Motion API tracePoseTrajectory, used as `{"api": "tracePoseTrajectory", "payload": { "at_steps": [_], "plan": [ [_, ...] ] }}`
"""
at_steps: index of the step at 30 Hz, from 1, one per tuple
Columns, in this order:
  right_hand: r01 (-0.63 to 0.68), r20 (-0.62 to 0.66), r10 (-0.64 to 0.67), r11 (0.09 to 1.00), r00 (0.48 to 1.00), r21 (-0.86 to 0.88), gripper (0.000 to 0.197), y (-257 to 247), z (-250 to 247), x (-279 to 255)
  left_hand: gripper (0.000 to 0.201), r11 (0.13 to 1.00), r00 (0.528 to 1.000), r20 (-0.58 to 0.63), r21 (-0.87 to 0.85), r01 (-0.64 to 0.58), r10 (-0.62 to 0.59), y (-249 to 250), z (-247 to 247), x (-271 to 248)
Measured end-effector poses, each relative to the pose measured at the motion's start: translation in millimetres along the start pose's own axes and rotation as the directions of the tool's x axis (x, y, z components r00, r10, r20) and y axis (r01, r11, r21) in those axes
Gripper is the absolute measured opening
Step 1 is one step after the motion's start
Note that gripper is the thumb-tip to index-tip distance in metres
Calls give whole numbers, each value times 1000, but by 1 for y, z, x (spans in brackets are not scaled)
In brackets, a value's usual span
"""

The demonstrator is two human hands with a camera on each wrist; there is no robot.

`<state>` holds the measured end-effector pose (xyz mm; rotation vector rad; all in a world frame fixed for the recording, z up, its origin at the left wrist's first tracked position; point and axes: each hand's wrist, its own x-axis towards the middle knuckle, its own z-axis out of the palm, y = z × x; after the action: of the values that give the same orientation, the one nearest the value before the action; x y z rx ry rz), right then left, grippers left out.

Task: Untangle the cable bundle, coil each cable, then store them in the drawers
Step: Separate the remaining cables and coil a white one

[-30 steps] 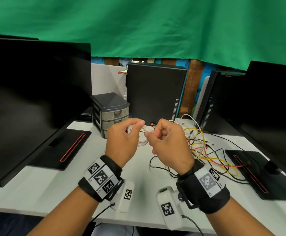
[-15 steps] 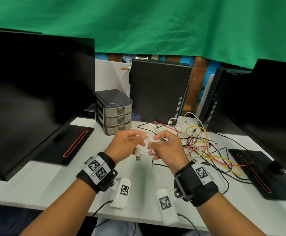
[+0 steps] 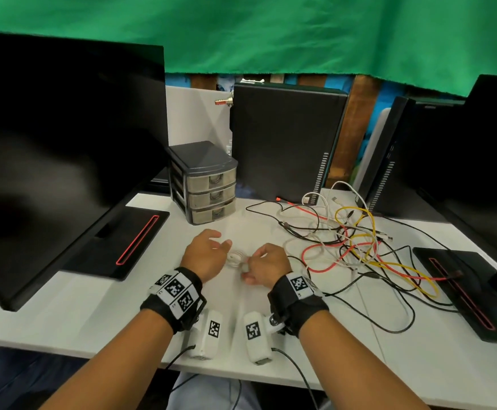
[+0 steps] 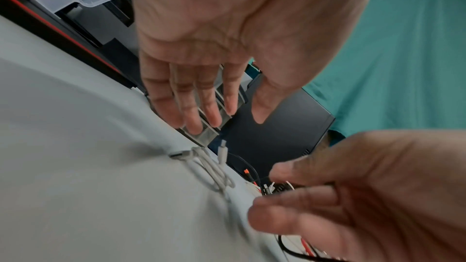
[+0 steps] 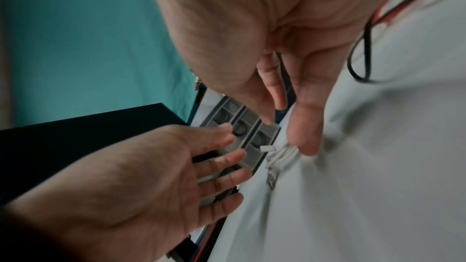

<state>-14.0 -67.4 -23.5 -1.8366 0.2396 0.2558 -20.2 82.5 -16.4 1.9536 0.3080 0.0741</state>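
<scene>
white coiled cable lies on bench between the hands, before the drawers | left hand grip released, fingers straight, off it | right hand fingers touch coil, clasp unclear | likely light, limp, springs loose; pinch across all loops | tangled bundle right

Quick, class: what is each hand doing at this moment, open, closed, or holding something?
Left hand: open, fingers straight, holding nothing.
Right hand: open, one fingertip resting on the coiled white cable lying on the desk; not gripping it.
</scene>
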Motion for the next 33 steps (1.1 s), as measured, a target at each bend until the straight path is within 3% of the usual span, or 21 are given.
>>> {"api": "tracePoseTrajectory", "payload": {
  "at_steps": [3,6,10,15,19,22,24,26,28,30,31,33],
  "plan": [
    [78,57,-71,987,996,-138,19,-5,-9,-16,21,997,999,23,69,-40,38,-1,5,-4],
    [51,150,-29,988,988,-148,16,-7,-21,-36,3,994,996,25,62,-91,89,7,7,-12],
    [125,176,-81,958,981,-259,6,-4,-42,-49,24,983,957,243,57,-174,155,26,19,-31],
    [163,72,-147,897,987,-410,5,9,-89,-57,27,934,890,409,194,-300,201,43,59,-43],
    [137,4,-145,926,989,-351,3,14,-129,-61,29,898,885,400,255,-357,238,59,89,-34],
    [189,-40,-221,904,974,-384,4,13,-146,-55,13,863,895,311,293,-411,320,86,105,-23],
    [224,-72,-275,888,959,-402,9,13,-153,-44,9,782,879,249,403,-476,406,104,118,-11],
    [242,-99,-311,871,945,-428,14,12,-161,-32,30,612,831,304,568,-551,466,115,140,3],
    [263,-113,-346,854,931,-449,16,8,-171,-15,45,367,815,453,735,-570,361,123,164,14],
    [263,-133,-348,864,928,-429,13,3,-181,5,41,120,819,529,819,-562,221,128,183,27],
    [253,-132,-336,870,932,-423,10,0,-187,15,36,60,817,543,824,-563,195,132,189,33],
    [236,-90,-310,855,946,-463,23,-8,-196,36,27,44,813,542,826,-562,215,141,191,45]
  ]
}}
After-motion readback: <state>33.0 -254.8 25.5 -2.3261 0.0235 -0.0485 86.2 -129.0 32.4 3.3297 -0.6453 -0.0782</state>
